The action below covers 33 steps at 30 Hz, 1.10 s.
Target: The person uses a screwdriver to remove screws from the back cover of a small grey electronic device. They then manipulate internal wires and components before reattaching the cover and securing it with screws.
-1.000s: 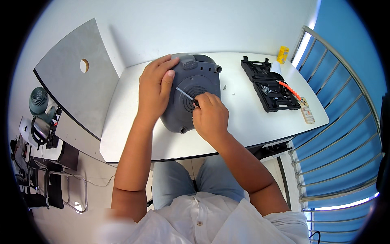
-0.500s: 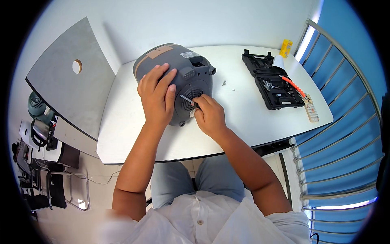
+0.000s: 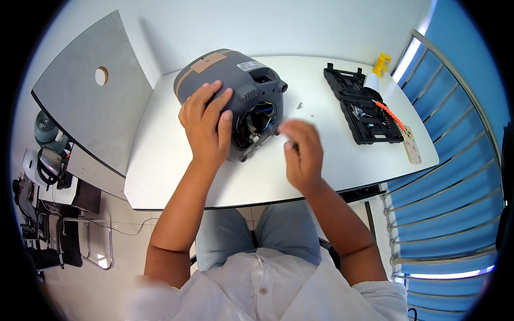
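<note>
My left hand (image 3: 206, 123) lies spread over a rounded grey appliance (image 3: 214, 75), its thumb near an opening (image 3: 259, 120) in the end facing me. Coloured wires and inner parts show in that opening. Just right of the appliance, my blurred right hand (image 3: 305, 160) is curled around a small dark thing, too hidden to identify. Beyond it lie small screws (image 3: 300, 105) on the white table (image 3: 160, 176). An open black tool case (image 3: 369, 128) sits to the right, with an orange flexible shaft (image 3: 392, 116) across it.
A phone-like object (image 3: 413, 150), a yellow box (image 3: 381, 64) and a white cylinder (image 3: 370, 82) are at the table's right. A steel railing (image 3: 450, 64) runs alongside. A grey panel (image 3: 96, 123) stands left, with a kettle (image 3: 49, 170) and chair (image 3: 69, 235) beyond.
The round grille is no longer visible on the appliance's end, and wiring shows there instead. My right hand has moved rightward, away from the appliance. Earlier it held a screwdriver against the grille.
</note>
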Available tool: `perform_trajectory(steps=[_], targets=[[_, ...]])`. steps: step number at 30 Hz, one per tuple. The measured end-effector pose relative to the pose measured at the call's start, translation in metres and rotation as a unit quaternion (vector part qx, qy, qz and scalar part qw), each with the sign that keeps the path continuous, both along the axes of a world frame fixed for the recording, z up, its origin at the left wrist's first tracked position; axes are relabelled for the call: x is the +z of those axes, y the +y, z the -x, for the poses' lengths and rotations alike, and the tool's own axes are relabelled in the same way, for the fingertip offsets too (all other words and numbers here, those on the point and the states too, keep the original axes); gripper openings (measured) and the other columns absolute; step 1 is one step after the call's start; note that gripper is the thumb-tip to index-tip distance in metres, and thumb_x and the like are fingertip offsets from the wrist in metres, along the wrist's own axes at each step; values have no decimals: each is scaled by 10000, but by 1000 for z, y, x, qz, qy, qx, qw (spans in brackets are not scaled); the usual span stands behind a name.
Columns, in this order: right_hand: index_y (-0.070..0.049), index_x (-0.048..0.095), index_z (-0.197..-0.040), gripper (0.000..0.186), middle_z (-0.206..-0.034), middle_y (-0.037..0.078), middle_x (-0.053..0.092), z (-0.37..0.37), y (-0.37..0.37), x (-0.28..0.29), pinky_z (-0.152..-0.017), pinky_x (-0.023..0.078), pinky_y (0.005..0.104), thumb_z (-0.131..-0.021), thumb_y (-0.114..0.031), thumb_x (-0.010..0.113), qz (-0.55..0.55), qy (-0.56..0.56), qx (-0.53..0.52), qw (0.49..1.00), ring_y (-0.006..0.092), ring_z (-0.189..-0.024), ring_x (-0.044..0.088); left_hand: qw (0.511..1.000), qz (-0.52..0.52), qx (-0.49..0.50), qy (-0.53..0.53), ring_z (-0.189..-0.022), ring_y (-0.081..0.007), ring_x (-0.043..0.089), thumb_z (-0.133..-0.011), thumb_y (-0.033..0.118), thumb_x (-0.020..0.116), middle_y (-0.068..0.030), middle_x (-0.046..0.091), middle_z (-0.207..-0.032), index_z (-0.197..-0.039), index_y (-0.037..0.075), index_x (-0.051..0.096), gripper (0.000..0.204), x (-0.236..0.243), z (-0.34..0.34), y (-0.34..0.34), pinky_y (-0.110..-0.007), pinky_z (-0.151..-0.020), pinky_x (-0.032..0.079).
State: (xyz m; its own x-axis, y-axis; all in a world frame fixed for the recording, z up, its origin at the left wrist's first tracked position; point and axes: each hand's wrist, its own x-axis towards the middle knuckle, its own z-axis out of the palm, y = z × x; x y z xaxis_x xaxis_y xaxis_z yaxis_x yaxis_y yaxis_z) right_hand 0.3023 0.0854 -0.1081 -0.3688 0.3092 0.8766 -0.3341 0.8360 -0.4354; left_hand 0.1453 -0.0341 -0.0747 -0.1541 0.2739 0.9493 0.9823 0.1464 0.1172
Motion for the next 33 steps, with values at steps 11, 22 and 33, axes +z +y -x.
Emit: perform_trajectory(steps=[11,22,33], targets=[[-61,495,-1283,367,-1099,30,594,-21,23,-21,-593,417,196,-923,-36,428,326,-92,59,939,66,-703,540,1000,-14,10,22,-1150,-287,529,-856,166,555,-93,592,-1209,-1088,89,662,267,-4,9,1,-391,-984,322],[-48,652,-928,143,-788,80,646,-11,138,-24,-646,464,316,-853,-128,560,233,-328,-100,910,184,-676,597,999,-43,24,3,-1169,-268,526,-900,152,508,-93,596,-1239,-1103,88,672,269,-13,37,5,-365,-1002,344],[-123,688,-941,177,-881,77,585,63,217,-51,-728,478,360,-828,-81,557,74,-406,-122,903,248,-816,604,986,-107,-109,-74,-1248,-273,461,-916,408,520,-161,508,-1327,-1221,17,583,500,-15,53,27,-397,-1069,313]])
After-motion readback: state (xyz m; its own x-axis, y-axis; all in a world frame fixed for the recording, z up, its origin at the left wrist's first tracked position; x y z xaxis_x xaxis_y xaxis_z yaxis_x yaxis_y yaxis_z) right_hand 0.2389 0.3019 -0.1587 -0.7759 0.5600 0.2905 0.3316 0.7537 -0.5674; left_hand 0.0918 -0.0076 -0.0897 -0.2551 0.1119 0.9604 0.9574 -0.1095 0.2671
